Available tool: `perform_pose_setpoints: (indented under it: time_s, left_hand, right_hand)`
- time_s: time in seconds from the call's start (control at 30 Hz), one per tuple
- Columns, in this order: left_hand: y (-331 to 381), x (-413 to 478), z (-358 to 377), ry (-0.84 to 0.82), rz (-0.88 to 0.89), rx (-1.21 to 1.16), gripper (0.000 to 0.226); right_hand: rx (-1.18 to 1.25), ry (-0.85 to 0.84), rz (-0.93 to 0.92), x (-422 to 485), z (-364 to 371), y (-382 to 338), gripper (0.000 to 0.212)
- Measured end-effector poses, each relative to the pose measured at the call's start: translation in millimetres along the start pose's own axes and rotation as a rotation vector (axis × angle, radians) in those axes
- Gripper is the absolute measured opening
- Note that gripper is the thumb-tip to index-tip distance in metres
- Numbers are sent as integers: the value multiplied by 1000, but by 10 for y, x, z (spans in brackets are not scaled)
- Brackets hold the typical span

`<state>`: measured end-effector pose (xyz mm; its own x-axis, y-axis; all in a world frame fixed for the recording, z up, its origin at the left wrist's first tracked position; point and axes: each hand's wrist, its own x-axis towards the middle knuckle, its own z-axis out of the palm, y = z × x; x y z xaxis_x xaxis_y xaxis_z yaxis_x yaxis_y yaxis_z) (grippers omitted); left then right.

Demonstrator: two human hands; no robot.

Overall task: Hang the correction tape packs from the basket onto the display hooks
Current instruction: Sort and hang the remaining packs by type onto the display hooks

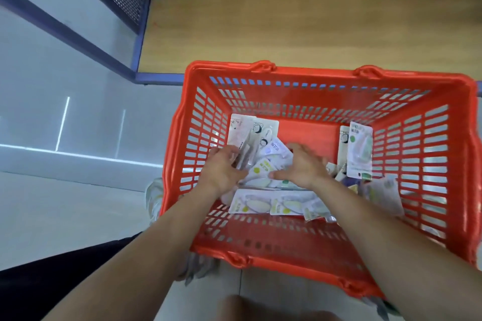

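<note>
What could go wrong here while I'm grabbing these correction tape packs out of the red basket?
The left hand grips several packs at once, so one might slip out. The pile under the right hand overlaps, so lifting could drag neighbours along. One upright pack near the basket wall may topple.

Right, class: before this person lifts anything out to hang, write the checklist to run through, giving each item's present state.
1. Correction tape packs lie in the red basket: ok.
2. Left hand has a grip on the held packs: ok.
3. Right hand has a grip on a pack: cannot tell; it rests on the pile.
4. Hang holes of the held packs line up: cannot tell.
5. Display hooks in sight to aim for: not ok, none in frame.
</note>
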<state>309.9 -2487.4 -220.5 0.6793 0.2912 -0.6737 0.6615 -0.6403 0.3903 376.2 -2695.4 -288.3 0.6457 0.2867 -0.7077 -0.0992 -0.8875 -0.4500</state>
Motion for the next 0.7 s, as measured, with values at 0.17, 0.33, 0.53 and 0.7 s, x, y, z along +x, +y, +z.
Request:
perform_pose_setpoints:
  time_s: [0.17,0.33,0.53,0.7]
  left_hand:
    - [18,72,65,-9,8,-5,59]
    - [12,170,64,-62,18,-148,75]
    - [168,300,185,-108,143,-127,70]
    - [182,367,196,-134,130,-321,55]
  right_hand:
    - [-28,45,30,-23,23,-67,86]
    - [8,108,0,-62,-48,-98,74]
    - [225,148,6,-73,-367,142,59]
    - [407,184,-46,-48,-530,231,40]
